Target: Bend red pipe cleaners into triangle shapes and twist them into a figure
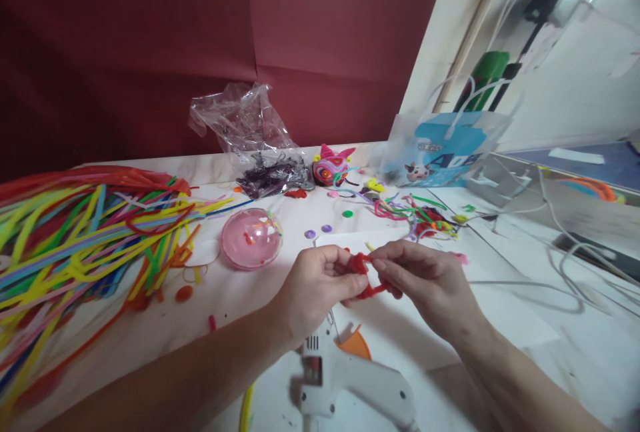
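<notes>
Fingers of my left hand (316,285) and right hand (431,283) cover most of the red pipe cleaner (360,264), so only a small curl and a short loop show between them. I cannot tell how long it is or how it is bent inside. Each grip is pinched narrow on it, thumb against fingertips, and it hangs just above the table (500,325), near the front edge.

The glue gun (353,384) lies below my wrists, blurred and cut off by the bottom of the picture. An orange scrap (356,345) peeks out beside it. My forearms hide the table under them.

To my left a big heap of coloured pipe cleaners (85,232) runs off the picture's edge and takes up that whole side. A pink dome (250,237) sits just beside the heap, near my left hand but apart from it. Bare table lies right behind my hands, with a few small buttons (325,228) on it.

Farther back stand a crumpled clear bag (245,122), a small pink figure (330,167) and a blue bag (440,149), all against the red wall (200,39). A tangle of cut scraps (425,219) lies behind my right hand, and white cables (555,232) cross the right side of the table. What lies inside the clear bag is too dark to make out.
</notes>
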{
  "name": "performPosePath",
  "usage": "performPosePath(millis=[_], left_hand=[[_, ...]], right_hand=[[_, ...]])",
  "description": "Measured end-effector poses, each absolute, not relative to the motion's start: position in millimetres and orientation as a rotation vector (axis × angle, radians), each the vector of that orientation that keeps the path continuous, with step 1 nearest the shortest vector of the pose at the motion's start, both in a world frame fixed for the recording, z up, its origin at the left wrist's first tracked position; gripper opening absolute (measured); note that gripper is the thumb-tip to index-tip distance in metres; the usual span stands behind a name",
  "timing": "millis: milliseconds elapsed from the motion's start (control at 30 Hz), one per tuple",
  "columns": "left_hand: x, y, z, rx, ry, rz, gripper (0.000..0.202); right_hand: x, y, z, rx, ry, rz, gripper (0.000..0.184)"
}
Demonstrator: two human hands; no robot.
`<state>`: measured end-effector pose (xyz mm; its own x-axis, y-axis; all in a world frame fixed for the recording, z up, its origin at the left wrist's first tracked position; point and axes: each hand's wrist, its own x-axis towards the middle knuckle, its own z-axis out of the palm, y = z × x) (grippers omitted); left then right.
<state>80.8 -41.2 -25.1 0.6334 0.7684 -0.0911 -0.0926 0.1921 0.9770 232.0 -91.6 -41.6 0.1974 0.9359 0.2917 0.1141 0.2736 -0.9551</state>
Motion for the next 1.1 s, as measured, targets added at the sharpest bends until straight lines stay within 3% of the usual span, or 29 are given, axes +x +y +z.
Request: performPosePath(millis=[233,433,1100], left_hand=[[80.5,-38.7,-26.1,1.067,0.678,0.745,0.009],[81.5,-39.2,-28.4,0.966,0.635,0.743,0.013],[83.8,-38.0,-30.3,0.920,0.687,0.873,0.010]], right_hand=[[231.3,-87.9,-39.4,-1.021,-1.045,0.922,0.026],[226.5,-87.0,-40.4,-1.110,-1.157,1.083,0.019],[225.6,-88.3,-42.8,-1.184,-1.170,0.992,0.022]])
